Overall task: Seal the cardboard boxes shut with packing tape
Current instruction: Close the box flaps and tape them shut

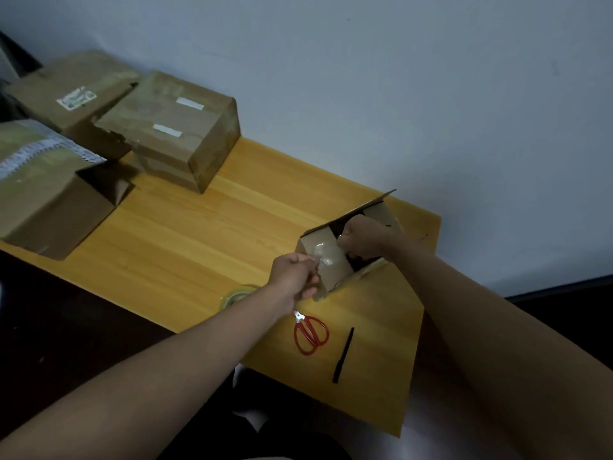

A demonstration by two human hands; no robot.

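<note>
- A small open cardboard box (326,260) stands at the right end of the yellow wooden tabletop (205,227), flaps up, a shiny strip of clear tape (323,255) across its near face.
- The left hand (293,277) pinches the tape's end, fingers curled, at the box's near-left side.
- The right hand (361,240) is clenched on the tape at the box's open top edge.
- Just near of the box lie red-handled scissors (310,333); right of them, a thin black stick (343,355).
- A clear tape roll (237,295) sits left of the left wrist, partly hidden.
- Three larger cardboard boxes (172,127) crowd the far-left end.
</note>
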